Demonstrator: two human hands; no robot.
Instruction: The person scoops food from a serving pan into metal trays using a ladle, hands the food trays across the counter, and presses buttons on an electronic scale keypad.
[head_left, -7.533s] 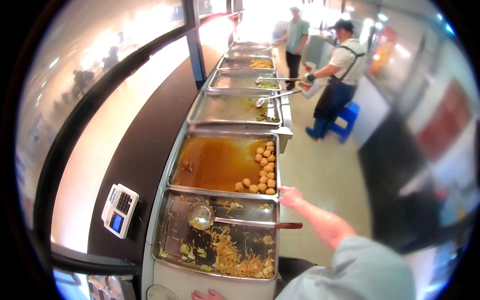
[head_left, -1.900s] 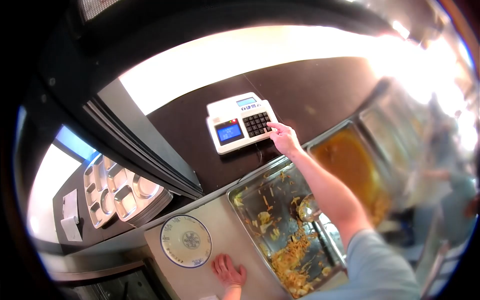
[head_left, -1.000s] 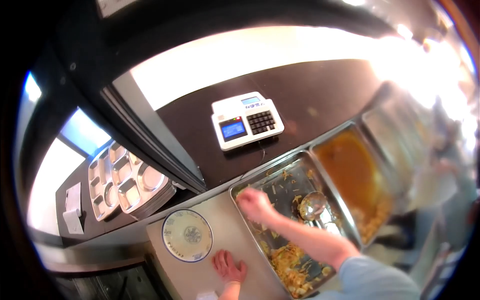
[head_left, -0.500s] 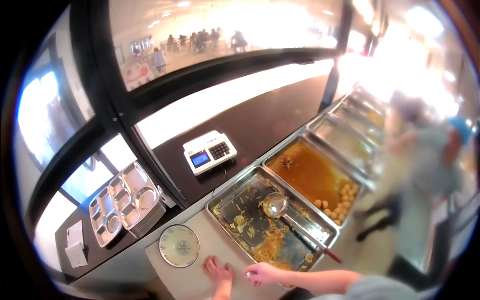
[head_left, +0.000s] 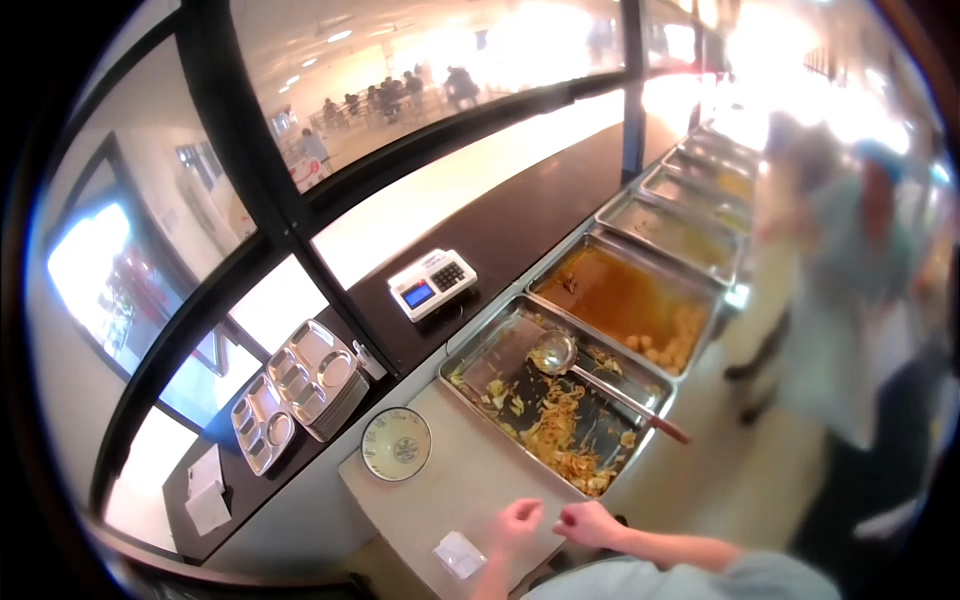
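Observation:
My left hand (head_left: 518, 522) is raised over the light counter (head_left: 440, 505), its fingers curled and blurred. Close to its right is my right hand (head_left: 588, 524), fingers bent inward; whether either hand holds anything is too small to tell. White folded paper (head_left: 459, 555) lies on the counter left of my left hand. A patterned round plate (head_left: 397, 444) sits farther back on the counter. Beyond my hands, a metal tray (head_left: 472, 404) contains noodles and cabbage scraps (head_left: 560, 430). A ladle (head_left: 612, 391) rests in that tray, its reddish handle over the right rim.
A card terminal (head_left: 433, 284) stands on the dark ledge, with stacked compartment trays (head_left: 318, 372) to its left. Another tray holds brown liquid (head_left: 620, 285) and balls (head_left: 668, 345), with several trays beyond. Blurred people (head_left: 845, 270) stand at the right. Window frames rise behind the ledge.
My left hand has lifted from the counter and is now beside my right hand. The view has shifted, showing the white paper. Earlier, my right hand was at the terminal's keys, then over the noodle tray.

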